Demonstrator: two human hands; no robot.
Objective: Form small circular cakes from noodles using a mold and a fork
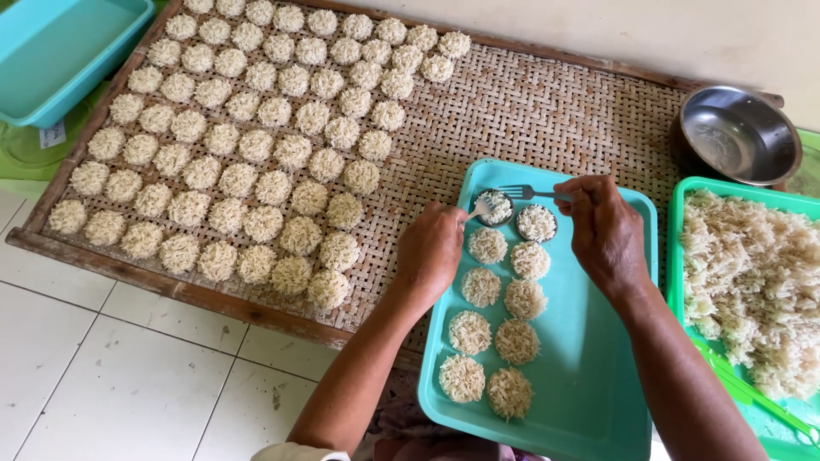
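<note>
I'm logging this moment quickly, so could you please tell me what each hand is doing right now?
Left hand: closed on a white spoon at the small round mould.
Right hand: closed on a metal fork, tines over that mould.

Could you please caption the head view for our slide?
Right hand forks rice into a ring mould steadied by left hand on teal tray.

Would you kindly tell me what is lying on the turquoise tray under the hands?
The turquoise tray holds two columns of round rice cakes and two small round moulds filled with rice. The left hand hides whatever lies beneath it.
</note>
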